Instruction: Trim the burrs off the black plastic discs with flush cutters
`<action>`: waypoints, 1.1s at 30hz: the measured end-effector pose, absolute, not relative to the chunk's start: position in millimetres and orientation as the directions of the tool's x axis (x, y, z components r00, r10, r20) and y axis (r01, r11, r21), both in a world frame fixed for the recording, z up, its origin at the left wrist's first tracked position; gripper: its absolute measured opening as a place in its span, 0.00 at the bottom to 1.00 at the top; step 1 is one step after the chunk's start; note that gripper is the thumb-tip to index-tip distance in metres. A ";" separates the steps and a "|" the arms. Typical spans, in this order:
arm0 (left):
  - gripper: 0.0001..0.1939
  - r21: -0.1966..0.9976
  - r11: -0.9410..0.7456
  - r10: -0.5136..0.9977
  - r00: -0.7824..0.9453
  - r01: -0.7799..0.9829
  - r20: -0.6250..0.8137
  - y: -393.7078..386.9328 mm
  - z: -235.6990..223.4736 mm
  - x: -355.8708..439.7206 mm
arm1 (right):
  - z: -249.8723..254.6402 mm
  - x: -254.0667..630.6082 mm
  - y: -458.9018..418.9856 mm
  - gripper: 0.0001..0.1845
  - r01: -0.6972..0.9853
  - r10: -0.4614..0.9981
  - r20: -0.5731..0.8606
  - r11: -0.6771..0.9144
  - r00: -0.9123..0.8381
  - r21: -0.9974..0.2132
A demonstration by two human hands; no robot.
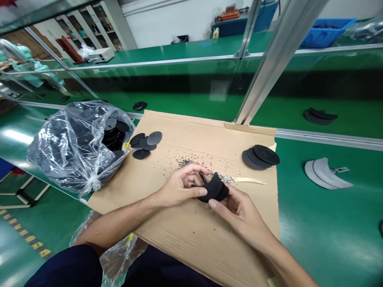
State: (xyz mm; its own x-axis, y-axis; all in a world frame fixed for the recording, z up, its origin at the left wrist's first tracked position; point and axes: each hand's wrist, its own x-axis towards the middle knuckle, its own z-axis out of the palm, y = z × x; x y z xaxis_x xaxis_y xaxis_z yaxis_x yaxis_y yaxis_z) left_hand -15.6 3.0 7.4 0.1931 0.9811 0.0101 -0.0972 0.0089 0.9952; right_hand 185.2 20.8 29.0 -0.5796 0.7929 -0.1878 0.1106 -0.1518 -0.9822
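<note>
Between my two hands, over the cardboard sheet (pixel 179 223), is a black curved plastic part (pixel 214 189). My left hand (pixel 187 185) grips its left side, thumb in front and fingers behind. My right hand (pixel 235 205) holds its right end, thumb on the near lower edge. Just behind the part lie side cutters (pixel 248 180) with pale yellow handles, partly hidden by my right hand. Small black plastic bits (pixel 185 161) are scattered behind my left hand. Several black oval discs (pixel 145 144) lie at the left, and a stack of black oval parts (pixel 260 157) at the right.
A clear plastic bag (pixel 80 147) full of black discs stands on the left. Grey curved parts (pixel 326 173) rest on the green table (pixel 323 219) at the right. A metal frame post (pixel 269 63) rises behind the cardboard, beside a glossy green panel.
</note>
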 end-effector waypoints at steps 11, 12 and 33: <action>0.21 0.836 -0.357 0.920 0.311 0.417 0.238 9.8 23.5 -30.8 | 24.4 181.8 27.0 0.24 0.136 0.899 -0.117 -0.065 -0.423 -0.989; 0.18 0.783 -0.350 0.930 0.294 0.515 0.223 17.5 27.7 -43.1 | 25.0 182.5 29.3 0.23 0.125 0.912 -0.109 -0.064 -0.396 -0.990; 0.13 0.910 -0.325 0.946 0.109 0.259 0.307 18.1 22.2 -20.4 | 16.0 185.3 24.8 0.21 -0.036 0.876 -0.117 -0.151 -0.469 -0.988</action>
State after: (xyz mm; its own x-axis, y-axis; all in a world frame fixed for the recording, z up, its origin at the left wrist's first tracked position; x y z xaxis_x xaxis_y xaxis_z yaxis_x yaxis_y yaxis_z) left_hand -20.4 18.1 22.2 0.1089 0.9455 0.3068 0.2585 -0.3250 0.9097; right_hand 185.3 24.8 16.0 -0.4688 0.8756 -0.1166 -0.0364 -0.1510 -0.9879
